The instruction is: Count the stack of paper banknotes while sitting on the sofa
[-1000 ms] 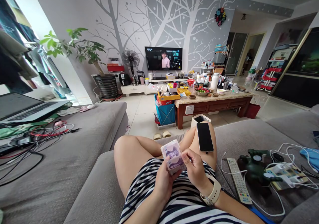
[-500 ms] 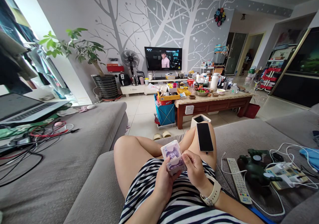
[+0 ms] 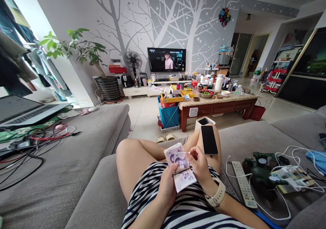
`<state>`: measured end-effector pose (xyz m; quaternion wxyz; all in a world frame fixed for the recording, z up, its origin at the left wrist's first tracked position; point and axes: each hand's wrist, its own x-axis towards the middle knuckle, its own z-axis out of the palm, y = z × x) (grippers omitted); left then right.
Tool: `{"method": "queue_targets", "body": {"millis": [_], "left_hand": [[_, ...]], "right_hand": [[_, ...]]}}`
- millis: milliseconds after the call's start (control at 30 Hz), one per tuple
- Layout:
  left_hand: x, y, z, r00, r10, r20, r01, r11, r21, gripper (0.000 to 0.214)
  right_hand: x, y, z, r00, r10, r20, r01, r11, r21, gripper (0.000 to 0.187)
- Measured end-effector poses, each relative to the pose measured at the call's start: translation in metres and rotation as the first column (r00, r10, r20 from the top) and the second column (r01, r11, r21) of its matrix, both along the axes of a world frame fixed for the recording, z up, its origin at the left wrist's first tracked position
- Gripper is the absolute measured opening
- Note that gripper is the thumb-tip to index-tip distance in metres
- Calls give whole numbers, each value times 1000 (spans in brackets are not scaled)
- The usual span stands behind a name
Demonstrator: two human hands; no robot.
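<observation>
Both hands meet over the lap above a black-and-white striped dress (image 3: 183, 205). The left hand (image 3: 166, 188) is curled around a thin stack of purple paper notes (image 3: 175, 159), gripping its lower end. The right hand (image 3: 201, 166), with a pale rubbery watch (image 3: 216, 196) on its wrist, has fingers bent and pinches one note (image 3: 184, 180), a flat soft rectangle that droops down from the stack toward the dress. A glossy black phone (image 3: 209, 139), a rounded slab, lies flat on the bare right knee just beyond the hands. The seat is a grey, coarse-woven sofa (image 3: 241, 140); a long white remote (image 3: 243, 184) lies on it to the right, beside tangled white cables (image 3: 287, 174).
</observation>
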<state>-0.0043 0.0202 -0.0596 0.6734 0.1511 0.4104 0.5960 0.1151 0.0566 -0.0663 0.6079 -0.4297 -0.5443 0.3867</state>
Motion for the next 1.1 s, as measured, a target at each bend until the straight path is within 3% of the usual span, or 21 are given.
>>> {"method": "queue_targets", "body": {"millis": [200,433,1100], "left_hand": [[1,3,-8,998,-32,54,30,998,48,24],[3,6,-5,990,-2,144,-4,999,42,28],[3,8,-3,984,-62,168,58,998,31,23]], "right_hand": [[2,1,-1,997,32,65,-31,999,-9,30],[1,-3,2,998,49,32,-49,999,8,35],[1,-10,5,989,149,-9,-147,986,72,41]]}}
